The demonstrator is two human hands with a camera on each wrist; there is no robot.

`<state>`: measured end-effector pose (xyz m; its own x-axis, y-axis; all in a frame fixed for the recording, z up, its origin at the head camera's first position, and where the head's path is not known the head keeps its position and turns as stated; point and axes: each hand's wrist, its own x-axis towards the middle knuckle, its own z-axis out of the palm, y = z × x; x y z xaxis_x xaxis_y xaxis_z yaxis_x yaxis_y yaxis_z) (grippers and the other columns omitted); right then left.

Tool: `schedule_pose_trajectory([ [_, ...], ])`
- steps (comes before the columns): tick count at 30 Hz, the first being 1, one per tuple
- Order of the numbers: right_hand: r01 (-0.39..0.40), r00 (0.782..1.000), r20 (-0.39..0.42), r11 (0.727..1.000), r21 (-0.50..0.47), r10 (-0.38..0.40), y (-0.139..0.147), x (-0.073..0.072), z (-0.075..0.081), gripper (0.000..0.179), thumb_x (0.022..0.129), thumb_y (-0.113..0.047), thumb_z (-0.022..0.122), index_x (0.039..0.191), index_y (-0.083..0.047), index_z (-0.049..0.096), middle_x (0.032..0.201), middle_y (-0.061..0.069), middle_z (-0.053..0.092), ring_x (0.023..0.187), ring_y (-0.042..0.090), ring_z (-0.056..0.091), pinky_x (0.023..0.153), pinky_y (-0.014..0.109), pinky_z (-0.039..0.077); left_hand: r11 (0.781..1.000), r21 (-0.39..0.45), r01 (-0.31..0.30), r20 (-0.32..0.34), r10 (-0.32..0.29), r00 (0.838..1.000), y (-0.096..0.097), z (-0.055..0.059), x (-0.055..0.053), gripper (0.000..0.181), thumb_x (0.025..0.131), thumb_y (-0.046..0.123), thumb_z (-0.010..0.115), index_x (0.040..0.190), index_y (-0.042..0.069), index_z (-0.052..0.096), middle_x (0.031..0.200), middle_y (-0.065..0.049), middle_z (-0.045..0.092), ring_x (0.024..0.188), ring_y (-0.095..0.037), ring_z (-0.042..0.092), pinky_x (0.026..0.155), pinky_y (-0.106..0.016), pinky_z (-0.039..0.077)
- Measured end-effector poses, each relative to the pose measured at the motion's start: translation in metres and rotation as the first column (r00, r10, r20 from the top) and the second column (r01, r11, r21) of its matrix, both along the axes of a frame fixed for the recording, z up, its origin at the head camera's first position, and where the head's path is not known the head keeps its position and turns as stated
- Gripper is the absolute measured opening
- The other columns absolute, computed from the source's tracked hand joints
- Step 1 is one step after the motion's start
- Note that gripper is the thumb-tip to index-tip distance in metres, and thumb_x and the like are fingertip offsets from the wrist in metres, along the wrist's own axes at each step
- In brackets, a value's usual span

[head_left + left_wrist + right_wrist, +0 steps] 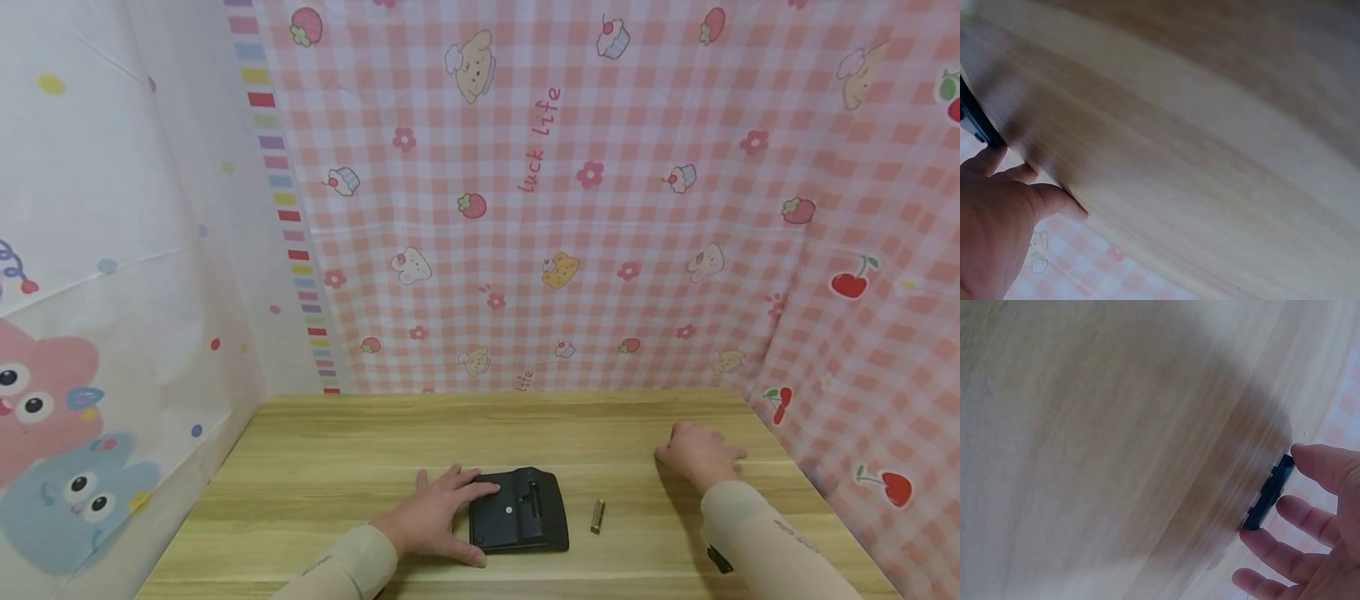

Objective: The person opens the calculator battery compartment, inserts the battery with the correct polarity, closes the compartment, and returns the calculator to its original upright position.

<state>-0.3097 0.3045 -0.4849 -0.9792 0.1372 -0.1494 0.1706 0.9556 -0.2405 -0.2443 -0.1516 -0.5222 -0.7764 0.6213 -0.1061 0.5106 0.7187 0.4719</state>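
A black calculator (pixel 504 521) lies back side up on the wooden table, its battery slot (pixel 535 500) uncovered. My left hand (pixel 431 514) rests at its left side with fingers spread, the index finger lying across the back and the thumb by the near corner. Only a dark edge of the calculator (pixel 982 119) shows in the left wrist view. Over at the right, my right hand (pixel 697 457) pinches a small black battery cover (pixel 1269 494) by its ends, thumb at one and a finger at the other, close to the tabletop. The hand hides this cover in the head view.
One gold-coloured battery (pixel 597 517) lies on the table (pixel 360 433) just right of the calculator. A pink checked cloth (pixel 525 250) hangs behind the table's far edge and along the right. White printed cloth (pixel 165 275) hangs at the left.
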Motion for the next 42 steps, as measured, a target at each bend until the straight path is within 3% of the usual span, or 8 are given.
schedule_pose_trajectory([
  [5, 0.003, 1.0, -0.005, 1.0, 0.002, -0.003, 0.001, 0.002, 0.0, 0.045, 0.098, -0.039, 0.068, 0.116, 0.002, 0.067, 0.127, 0.038, 0.066, 0.123, 0.07, 0.053, 0.099, 0.095, 0.028, 1.0, -0.004, 0.006, -0.012, -0.006, 1.0, 0.001, -0.001, -0.001, 0.097, 0.081, 0.069, 0.084, 0.163, 0.044, 0.04, 0.175, -0.008, 0.033, 0.164, -0.046, 0.023, 0.114, -0.091, 0.013],
  [15, -0.011, 1.0, -0.014, 0.999, 0.04, 0.012, 0.007, 0.007, 0.002, 0.066, 0.098, -0.052, 0.069, 0.129, 0.005, 0.063, 0.131, 0.04, 0.064, 0.119, 0.068, 0.057, 0.099, 0.093, 0.033, 1.0, -0.021, -0.005, -0.006, 0.005, 1.0, 0.004, 0.002, -0.001, 0.098, 0.079, 0.071, 0.084, 0.163, 0.045, 0.04, 0.175, -0.008, 0.035, 0.164, -0.045, 0.025, 0.114, -0.091, 0.014],
  [22, -0.031, 0.998, -0.05, 0.999, 0.029, 0.033, 0.014, 0.011, 0.007, 0.08, 0.097, -0.059, 0.068, 0.144, 0.005, 0.057, 0.141, 0.038, 0.061, 0.12, 0.065, 0.058, 0.092, 0.077, 0.047, 1.0, -0.013, -0.007, -0.003, 0.007, 1.0, 0.003, 0.002, 0.0, 0.097, 0.08, 0.069, 0.085, 0.162, 0.044, 0.042, 0.175, -0.009, 0.035, 0.163, -0.046, 0.025, 0.113, -0.092, 0.014],
  [30, -0.111, 0.988, -0.113, 0.994, -0.023, 0.108, 0.002, 0.027, 0.019, 0.068, 0.1, -0.052, 0.069, 0.14, 0.002, 0.061, 0.131, 0.031, 0.069, 0.115, 0.057, 0.065, 0.087, 0.071, 0.051, 1.0, 0.003, -0.02, 0.021, 0.02, 1.0, 0.003, 0.004, 0.001, 0.096, 0.08, 0.067, 0.086, 0.162, 0.044, 0.043, 0.175, -0.01, 0.035, 0.164, -0.047, 0.024, 0.114, -0.091, 0.012],
  [36, -0.187, 0.977, -0.117, 0.979, -0.085, 0.177, -0.019, 0.044, 0.03, 0.062, 0.101, -0.048, 0.071, 0.138, 0.001, 0.063, 0.116, 0.023, 0.076, 0.094, 0.031, 0.072, 0.073, 0.05, 0.058, 1.0, 0.002, -0.023, 0.019, 0.023, 1.0, 0.003, 0.003, 0.001, 0.096, 0.079, 0.067, 0.087, 0.162, 0.044, 0.044, 0.175, -0.01, 0.035, 0.163, -0.047, 0.025, 0.115, -0.091, 0.012],
  [42, -0.236, 0.966, -0.124, 0.968, -0.084, 0.225, -0.037, 0.054, 0.029, 0.053, 0.098, -0.042, 0.075, 0.132, -0.002, 0.067, 0.115, 0.02, 0.077, 0.1, 0.034, 0.075, 0.08, 0.055, 0.061, 1.0, 0.004, -0.02, 0.006, 0.02, 1.0, 0.003, 0.003, 0.001, 0.096, 0.079, 0.066, 0.088, 0.162, 0.043, 0.044, 0.174, -0.011, 0.036, 0.163, -0.048, 0.026, 0.114, -0.092, 0.012],
])
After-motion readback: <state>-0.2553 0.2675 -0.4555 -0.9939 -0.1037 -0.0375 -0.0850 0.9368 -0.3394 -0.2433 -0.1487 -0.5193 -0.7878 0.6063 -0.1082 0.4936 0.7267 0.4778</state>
